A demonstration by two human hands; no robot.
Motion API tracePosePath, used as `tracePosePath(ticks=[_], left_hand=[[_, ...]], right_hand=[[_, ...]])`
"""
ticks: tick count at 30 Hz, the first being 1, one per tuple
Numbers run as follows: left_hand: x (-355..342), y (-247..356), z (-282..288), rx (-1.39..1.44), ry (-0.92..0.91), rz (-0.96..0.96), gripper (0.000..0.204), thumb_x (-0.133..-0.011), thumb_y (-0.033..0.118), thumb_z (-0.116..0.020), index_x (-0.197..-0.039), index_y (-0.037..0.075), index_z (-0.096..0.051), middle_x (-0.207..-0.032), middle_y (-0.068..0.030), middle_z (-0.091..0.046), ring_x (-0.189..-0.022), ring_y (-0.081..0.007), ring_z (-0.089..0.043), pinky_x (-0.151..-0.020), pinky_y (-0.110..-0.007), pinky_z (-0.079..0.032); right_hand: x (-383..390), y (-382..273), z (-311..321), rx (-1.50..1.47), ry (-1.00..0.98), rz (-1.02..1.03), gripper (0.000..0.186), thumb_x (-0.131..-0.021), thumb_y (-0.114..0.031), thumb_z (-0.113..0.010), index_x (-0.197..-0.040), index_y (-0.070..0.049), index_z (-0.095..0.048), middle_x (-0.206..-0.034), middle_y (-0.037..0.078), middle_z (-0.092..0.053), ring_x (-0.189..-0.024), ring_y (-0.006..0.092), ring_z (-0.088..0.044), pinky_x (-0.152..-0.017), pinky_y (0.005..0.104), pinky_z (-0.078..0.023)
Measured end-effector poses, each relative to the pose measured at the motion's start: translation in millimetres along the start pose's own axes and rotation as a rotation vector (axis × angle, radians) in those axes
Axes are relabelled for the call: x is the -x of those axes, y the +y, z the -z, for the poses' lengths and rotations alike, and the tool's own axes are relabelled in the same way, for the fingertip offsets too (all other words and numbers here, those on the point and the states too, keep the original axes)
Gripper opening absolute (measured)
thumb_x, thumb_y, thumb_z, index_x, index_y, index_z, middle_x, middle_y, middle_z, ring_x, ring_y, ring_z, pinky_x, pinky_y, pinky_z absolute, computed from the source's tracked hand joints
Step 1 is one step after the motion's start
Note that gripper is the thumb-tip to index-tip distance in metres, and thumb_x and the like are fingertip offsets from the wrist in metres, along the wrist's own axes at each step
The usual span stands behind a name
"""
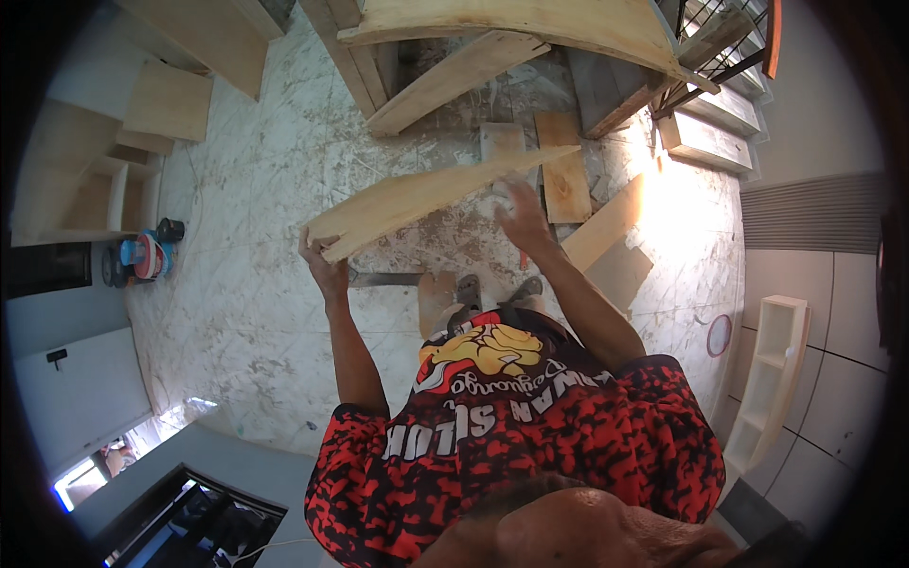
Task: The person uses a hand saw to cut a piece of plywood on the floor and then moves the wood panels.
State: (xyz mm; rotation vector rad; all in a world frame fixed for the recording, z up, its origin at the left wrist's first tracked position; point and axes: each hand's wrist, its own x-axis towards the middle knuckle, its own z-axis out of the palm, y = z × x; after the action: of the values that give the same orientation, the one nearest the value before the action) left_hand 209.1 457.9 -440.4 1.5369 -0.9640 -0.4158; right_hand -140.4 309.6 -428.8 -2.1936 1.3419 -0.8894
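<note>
A long, pale wooden board [417, 201] tapers toward its right end and stretches across the space in front of me. My left hand [328, 262] grips its near left corner, fingers wrapped round the end. My right hand [521, 216] is at the board's near edge, toward the narrow right end. Motion smears its fingers, so whether it holds something small or only touches the wood cannot be made out. Below the board, my sandalled feet [469, 292] stand on the dusty floor.
Ahead is a wooden workbench [511, 21], with another plank [454, 83] leaning at its base. Loose wood pieces [565, 170] lie on the floor to the right, near stairs [710, 142]. Buckets [147, 256] and cabinet panels [169, 99] are at left; a white shelf unit [772, 379] stands right.
</note>
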Motion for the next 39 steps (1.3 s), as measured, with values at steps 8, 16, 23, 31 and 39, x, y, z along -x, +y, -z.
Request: tracePosePath(ticks=[8, 16, 23, 31, 39], left_hand=[[-70, 34, -6, -0.255, -0.060, 0.075, 0.044, -0.076, 0.005, -0.074, -0.112, 0.002, -0.050, -0.091, -0.0091, -0.059, -0.085, -0.0190, -0.058, -0.076, -0.031, -0.049], [-124, 50, -44, -0.337, -0.080, 0.010, 0.034, -0.076, 0.019, -0.072, -0.096, 0.002, -0.051, -0.085, -0.0115, -0.061, -0.080, -0.0207, -0.059, -0.075, -0.031, -0.048], [-145, 44, -80, -0.266, -0.100, 0.002, 0.039, -0.077, 0.022, -0.072, -0.100, -0.001, -0.051, -0.092, -0.0149, -0.062, -0.085, -0.0233, -0.060, -0.078, -0.032, -0.047], [-105, 58, -112, -0.449, -0.082, -0.024, 0.035, -0.077, 0.023, -0.072, -0.094, 0.001, -0.050, -0.085, -0.0153, -0.058, -0.080, -0.0283, -0.058, -0.072, -0.037, -0.046], [-35, 46, -199, -0.546, -0.109, -0.012, 0.036, -0.070, 0.017, -0.079, -0.088, 0.003, -0.051, -0.081, -0.0146, -0.057, -0.080, -0.0347, -0.055, -0.071, -0.042, -0.042]], right_hand=[[158, 157, 42, 0.045, -0.226, -0.717, 0.038, -0.084, -0.031, -0.058, -0.109, -0.003, -0.062, -0.103, 0.021, -0.064, -0.101, 0.0376, -0.060, -0.085, 0.0423, -0.046], [336, 269, 42, -0.104, -0.331, -1.232, 0.034, -0.079, -0.028, -0.059, -0.104, -0.006, -0.066, -0.104, 0.019, -0.066, -0.104, 0.0338, -0.060, -0.090, 0.0407, -0.046], [272, 290, 72, -0.081, -0.252, -1.028, 0.031, -0.080, -0.019, -0.060, -0.104, 0.000, -0.063, -0.078, 0.011, -0.065, -0.062, 0.0164, -0.062, -0.050, 0.0303, -0.048], [129, 231, 82, -0.343, -0.315, -0.565, 0.035, -0.081, -0.021, -0.060, -0.110, -0.001, -0.063, -0.089, 0.012, -0.068, -0.075, 0.0192, -0.065, -0.068, 0.0331, -0.051], [-6, 77, 88, -0.815, -0.738, -0.421, 0.082, -0.085, -0.049, -0.063, -0.144, -0.006, -0.027, -0.123, 0.017, -0.057, -0.106, 0.0204, -0.058, -0.076, 0.0301, -0.053]])
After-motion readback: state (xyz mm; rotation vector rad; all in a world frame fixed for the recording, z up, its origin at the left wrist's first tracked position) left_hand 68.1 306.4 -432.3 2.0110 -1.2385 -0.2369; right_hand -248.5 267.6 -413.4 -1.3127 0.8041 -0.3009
